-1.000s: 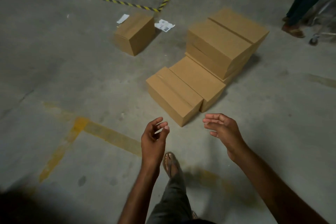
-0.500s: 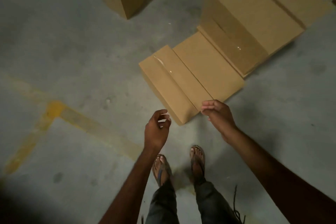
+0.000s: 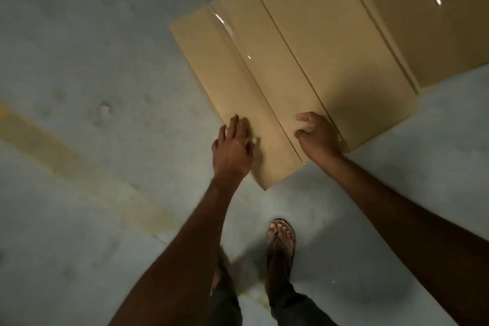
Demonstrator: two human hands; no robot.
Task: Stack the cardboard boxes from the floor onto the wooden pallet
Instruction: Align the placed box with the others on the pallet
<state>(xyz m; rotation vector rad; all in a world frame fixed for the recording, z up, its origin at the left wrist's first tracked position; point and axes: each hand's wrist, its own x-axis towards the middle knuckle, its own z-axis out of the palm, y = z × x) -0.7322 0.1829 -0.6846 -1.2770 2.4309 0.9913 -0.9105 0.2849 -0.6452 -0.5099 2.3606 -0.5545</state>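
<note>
A: Left fingers [image 3: 234,124]?
B: Straight, a bit spread, lying flat on top of the nearest box [image 3: 238,74] at its near-left edge. The left hand [image 3: 232,145] isn't wrapped round anything.
A: Right fingers [image 3: 304,117]?
B: Curled, thumb tucked under, at the seam where the nearest box meets the second box [image 3: 330,47]. Can't tell if the right hand [image 3: 318,135] has a hold or only touches the edge.
A: Where are the boxes?
B: On the concrete floor [image 3: 79,47], just in front of the person. The nearest box is sealed with clear tape [image 3: 229,28] along its top; the second box touches its right side. Far right, a taller stack [image 3: 423,34] stands against the second box, cut off by the frame.
A: Anything else?
B: A faded yellow line [image 3: 47,140] crosses the floor at left. One sandalled foot [image 3: 281,235] is near, between the forearms.
</note>
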